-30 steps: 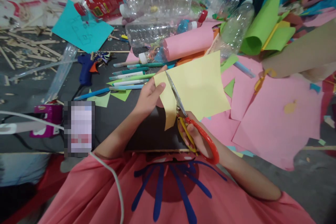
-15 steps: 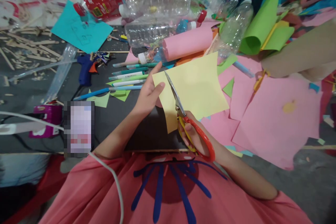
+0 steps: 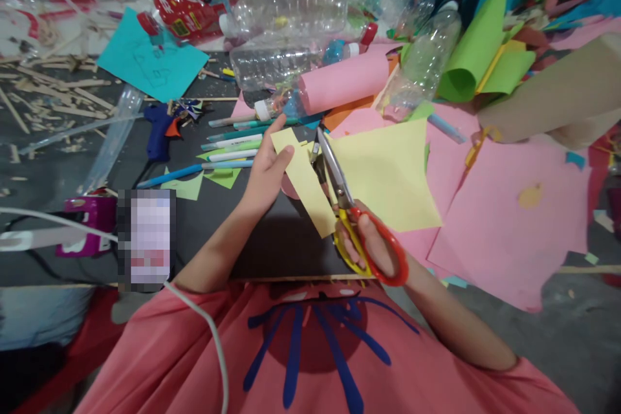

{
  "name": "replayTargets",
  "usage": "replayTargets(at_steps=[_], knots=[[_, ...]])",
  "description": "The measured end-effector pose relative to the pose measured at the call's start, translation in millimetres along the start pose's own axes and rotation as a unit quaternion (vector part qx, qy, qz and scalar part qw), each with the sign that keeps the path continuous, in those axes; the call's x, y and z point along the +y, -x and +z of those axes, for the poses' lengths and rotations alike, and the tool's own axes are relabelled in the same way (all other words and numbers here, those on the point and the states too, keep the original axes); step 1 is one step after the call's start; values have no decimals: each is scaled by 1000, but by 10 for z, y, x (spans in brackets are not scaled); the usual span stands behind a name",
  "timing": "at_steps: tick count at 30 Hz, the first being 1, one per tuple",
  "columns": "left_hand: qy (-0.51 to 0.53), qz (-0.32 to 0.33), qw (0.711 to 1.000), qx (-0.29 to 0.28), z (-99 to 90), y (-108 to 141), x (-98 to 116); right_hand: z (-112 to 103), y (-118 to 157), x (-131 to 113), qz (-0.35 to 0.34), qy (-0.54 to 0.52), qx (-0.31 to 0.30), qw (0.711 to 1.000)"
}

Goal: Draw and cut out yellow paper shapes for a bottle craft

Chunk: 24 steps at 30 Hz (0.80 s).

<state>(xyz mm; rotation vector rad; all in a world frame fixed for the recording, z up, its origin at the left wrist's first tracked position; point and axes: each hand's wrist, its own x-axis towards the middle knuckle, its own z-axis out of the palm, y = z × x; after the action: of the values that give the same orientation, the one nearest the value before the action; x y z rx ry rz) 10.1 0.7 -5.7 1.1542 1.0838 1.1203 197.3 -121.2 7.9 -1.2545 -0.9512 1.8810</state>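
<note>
A narrow strip of pale yellow paper (image 3: 306, 182) slants down toward the table's front edge, its upper end pinched between the thumb and fingers of my left hand (image 3: 270, 171). My right hand (image 3: 361, 242) grips scissors (image 3: 339, 184) with one red and one yellow handle; their blades are apart and point up and away, between the strip and a larger yellow sheet (image 3: 388, 174). That sheet is separate from the strip and lies over pink paper at the right.
Markers (image 3: 233, 142) and a blue glue gun (image 3: 158, 132) lie left of my hands. Behind are plastic bottles (image 3: 276, 65) and a pink roll (image 3: 344, 81). Pink sheets (image 3: 514, 220) spread at the right. A phone (image 3: 149, 239) rests near the front edge, with a cable beside it.
The yellow paper has come apart into a strip and a larger sheet, which now lies further right. The scissors have opened and shifted slightly right with my right hand.
</note>
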Motion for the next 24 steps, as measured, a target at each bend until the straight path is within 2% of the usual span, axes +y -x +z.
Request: replayTargets(at_steps=[8,12,14,17,19,20,22,24], knots=[[-3,10,999,48,-67,-55,33,-547,-81,-209,66,-88,68,992],[-17,5,999,51,-51,-49,-2,-631,-130,-229,66,-132,90,985],[-22,7,998,52,-42,-45,-15,-620,-132,-251,85,-121,99,984],[-17,2,999,48,-26,-37,-10,-592,-70,-309,131,-36,73,988],[-4,-8,999,43,-16,-34,5,-587,10,-371,116,70,75,988],[2,-12,999,41,-12,-34,13,-591,53,-410,88,137,97,982],[8,-16,999,34,-9,-40,26,-609,123,-499,27,291,143,946],[5,-18,1000,23,-12,-46,32,-639,153,-582,-7,423,176,889]])
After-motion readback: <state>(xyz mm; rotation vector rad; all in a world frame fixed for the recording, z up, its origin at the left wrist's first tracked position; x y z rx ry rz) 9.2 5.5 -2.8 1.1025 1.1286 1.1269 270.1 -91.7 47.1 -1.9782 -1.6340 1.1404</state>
